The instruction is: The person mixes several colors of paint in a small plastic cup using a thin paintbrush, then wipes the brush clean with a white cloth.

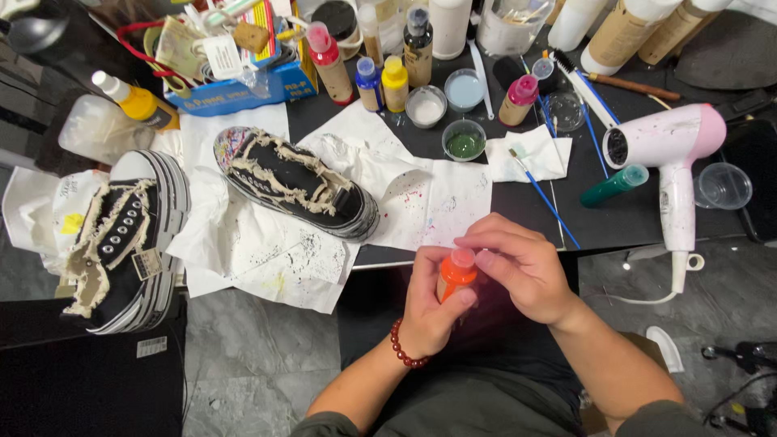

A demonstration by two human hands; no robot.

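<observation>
My left hand [427, 311] grips a small orange paint bottle [454, 276] held upright over my lap, just below the table's front edge. My right hand [522, 267] has its thumb and fingers pinched on the bottle's clear cap [462, 257]. A dark red bead bracelet [401, 350] circles my left wrist. On the black table [518, 206] ahead lies a black canvas shoe [295, 184] with frayed cream trim, resting on paint-spattered white paper [267, 243]. A second matching shoe [125, 243] with a thick platform sole lies at the left.
Small paint bottles [382, 81] and little cups of paint [464, 139] stand at the table's back. A blue-handled brush [544, 197] lies near a green bottle [613, 185]. A pink and white hairdryer [672, 158] lies at the right beside a clear cup [722, 186]. A blue box [235, 85] of clutter sits back left.
</observation>
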